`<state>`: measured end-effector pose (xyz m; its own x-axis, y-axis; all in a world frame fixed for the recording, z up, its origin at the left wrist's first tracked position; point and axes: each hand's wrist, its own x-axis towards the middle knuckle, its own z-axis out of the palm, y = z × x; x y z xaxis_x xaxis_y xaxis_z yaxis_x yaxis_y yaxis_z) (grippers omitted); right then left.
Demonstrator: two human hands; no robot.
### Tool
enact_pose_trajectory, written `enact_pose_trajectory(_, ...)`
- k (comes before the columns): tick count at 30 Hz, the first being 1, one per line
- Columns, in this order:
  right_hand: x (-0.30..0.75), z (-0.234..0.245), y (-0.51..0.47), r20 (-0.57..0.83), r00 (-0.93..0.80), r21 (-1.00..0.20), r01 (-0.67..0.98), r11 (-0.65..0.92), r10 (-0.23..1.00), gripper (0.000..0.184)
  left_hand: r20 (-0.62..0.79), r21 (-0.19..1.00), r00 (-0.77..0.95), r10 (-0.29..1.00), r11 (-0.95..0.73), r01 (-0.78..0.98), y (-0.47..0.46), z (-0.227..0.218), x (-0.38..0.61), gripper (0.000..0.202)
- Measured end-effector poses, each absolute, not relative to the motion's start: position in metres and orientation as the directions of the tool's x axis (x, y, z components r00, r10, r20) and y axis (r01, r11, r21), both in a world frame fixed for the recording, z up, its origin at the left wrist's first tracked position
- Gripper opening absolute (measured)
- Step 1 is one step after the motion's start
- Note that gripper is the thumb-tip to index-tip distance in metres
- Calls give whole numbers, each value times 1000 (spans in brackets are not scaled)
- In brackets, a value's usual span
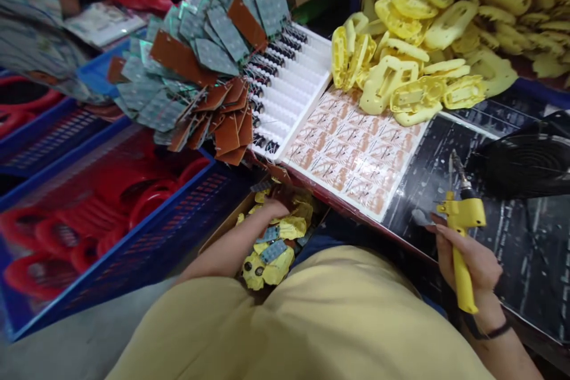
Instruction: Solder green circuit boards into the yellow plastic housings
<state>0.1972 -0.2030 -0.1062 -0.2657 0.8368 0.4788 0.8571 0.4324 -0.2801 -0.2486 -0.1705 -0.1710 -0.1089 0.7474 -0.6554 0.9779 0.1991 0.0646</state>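
My right hand [467, 264] is closed round the yellow handle of a soldering iron [463, 231], its metal tip pointing up over the dark table mat [525, 249]. My left hand [278, 205] reaches down into a cardboard box [222, 228] below the table edge, among yellow plastic parts with small circuit boards [276, 249]. Its fingers are buried in the pile and hidden. On the table lies a sheet of printed labels [356, 154], and beside it a white tray [289, 95] with rows of small dark components.
A fan of brown and green circuit boards [200, 65] overhangs the tray's left side. Yellow plastic shells [414, 65] are heaped at the back right. Blue crates [146, 231] with red plastic parts stand on the left. A black fan grille [525, 160] sits at right. Another person's sleeve [31, 29] shows top left.
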Motion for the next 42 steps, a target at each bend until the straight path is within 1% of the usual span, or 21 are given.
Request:
enact_pose_trajectory(2, 188, -100, -201, 582, -298, -262, 812, 522, 757, 25, -665, 45, -101, 740, 174, 984, -174, -176, -239, 56)
enact_pose_trajectory(4, 180, -93, -198, 666, -334, -222, 764, 605, 667, 32, -680, 52, -74, 729, 149, 987, -169, -177, -229, 59)
enact_pose_trajectory(6, 178, -86, -197, 703, -358, -196, 733, 652, 615, 41, -685, 87, -3, 729, 85, 993, -164, -171, -219, 57)
enact_pose_trajectory(9, 187, -82, -197, 668, -398, -218, 703, 677, 629, 48, -700, 165, 154, 697, -52, 985, -166, -145, -204, 45)
enact_pose_trajectory(12, 198, -83, -195, 656, -406, -250, 679, 690, 637, 53, -719, 293, 346, 603, -188, 937, -168, -100, -189, 28)
enact_pose_trajectory(14, 200, -84, -192, 697, -367, -260, 671, 694, 616, 58, -661, 404, 481, 576, -266, 875, -150, -61, -174, 27)
enact_pose_trajectory(15, 199, -84, -190, 719, -349, -261, 666, 698, 602, 59, -608, 453, 539, 583, -303, 839, -133, -40, -163, 32)
enact_pose_trajectory(16, 198, -84, -188, 738, -339, -257, 659, 707, 584, 60, -466, 481, 581, 667, -360, 799, -110, -21, -152, 39)
enact_pose_trajectory(17, 196, -84, -186, 749, -341, -248, 651, 718, 568, 59, -280, 443, 539, 794, -392, 807, -83, -4, -138, 42)
enact_pose_trajectory(18, 194, -84, -184, 753, -346, -242, 646, 724, 560, 57, -120, 379, 476, 871, -403, 833, -53, 11, -124, 48)
enact_pose_trajectory(19, 193, -84, -183, 751, -354, -237, 642, 729, 557, 56, -40, 307, 423, 905, -392, 867, -24, 22, -110, 58)
enact_pose_trajectory(20, 193, -85, -183, 749, -364, -233, 638, 734, 554, 55, 4, 239, 353, 936, -344, 908, 4, 30, -96, 68)
enact_pose_trajectory(21, 194, -85, -182, 746, -372, -230, 635, 738, 553, 55, 3, 177, 280, 960, -276, 945, 29, 36, -83, 76)
enact_pose_trajectory(23, 196, -87, -182, 745, -372, -230, 636, 736, 554, 55, -55, 73, 162, 985, -158, 985, 64, 39, -61, 86)
enact_pose_trajectory(25, 197, -90, -183, 750, -355, -236, 645, 727, 558, 54, -101, 9, 113, 988, -113, 994, 80, 37, -49, 90)
enact_pose_trajectory(27, 197, -92, -184, 753, -334, -247, 655, 714, 567, 55, -107, -23, 119, 987, -122, 992, 83, 36, -44, 92)
enact_pose_trajectory(30, 194, -95, -185, 755, -310, -264, 664, 700, 579, 53, -100, -45, 152, 983, -157, 987, 77, 37, -47, 85)
enact_pose_trajectory(34, 191, -95, -185, 760, -300, -273, 657, 703, 576, 45, -59, -20, 180, 982, -182, 983, 60, 35, -56, 69)
enact_pose_trajectory(38, 190, -93, -184, 770, -292, -264, 663, 701, 567, 47, -20, -38, 227, 974, -227, 973, 33, 25, -65, 60)
enact_pose_trajectory(40, 190, -90, -184, 779, -276, -260, 674, 691, 563, 48, 12, -43, 301, 953, -301, 953, 14, 20, -69, 56)
enact_pose_trajectory(42, 190, -87, -185, 789, -253, -262, 686, 679, 560, 50, 45, -16, 423, 905, -423, 906, -11, 13, -71, 55)
